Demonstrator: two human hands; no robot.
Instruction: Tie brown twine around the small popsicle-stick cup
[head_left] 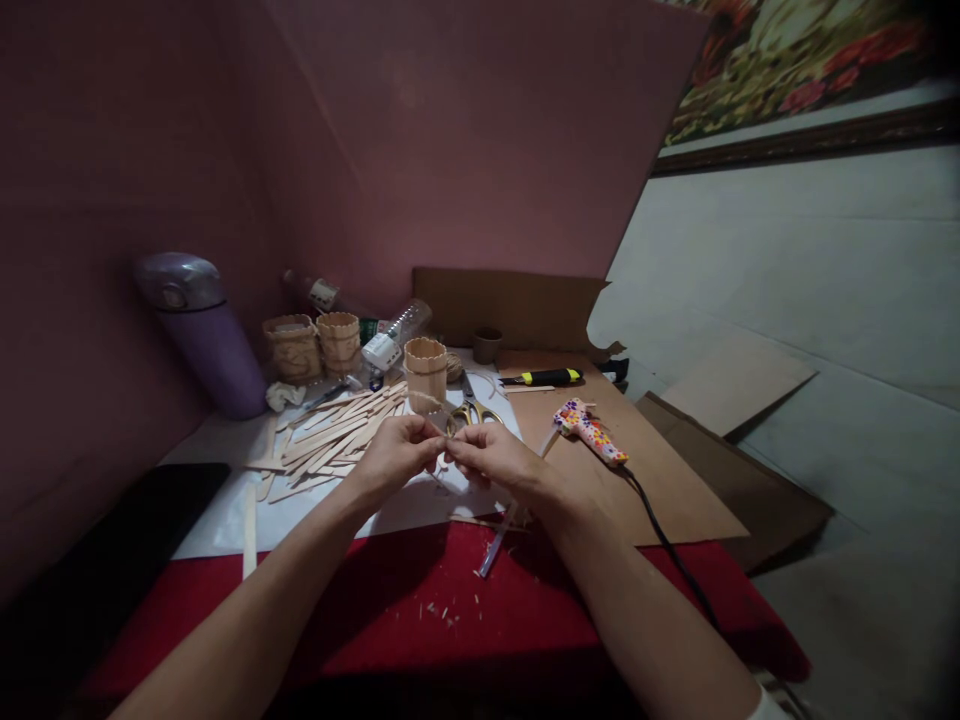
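Observation:
My left hand (401, 455) and my right hand (491, 460) meet at the fingertips over the white sheet, both pinching a thin piece of twine (429, 398). The twine runs up toward a small cup made of wooden sticks (426, 368), which stands upright just beyond my hands. Scissors with golden handles (480, 410) lie right behind my fingers. To the left is a loose heap of flat wooden sticks (337, 435). Below my right hand a clear glue stick (493, 552) lies across the sheet's edge.
A glue gun (589, 432) with a black cord and a yellow-black cutter (544, 378) rest on cardboard (660, 500) at the right. Behind are two stick-covered cups (339, 342), plastic bottles (401, 335) and a brown cup (487, 345). A purple flask (206, 345) leans at the left.

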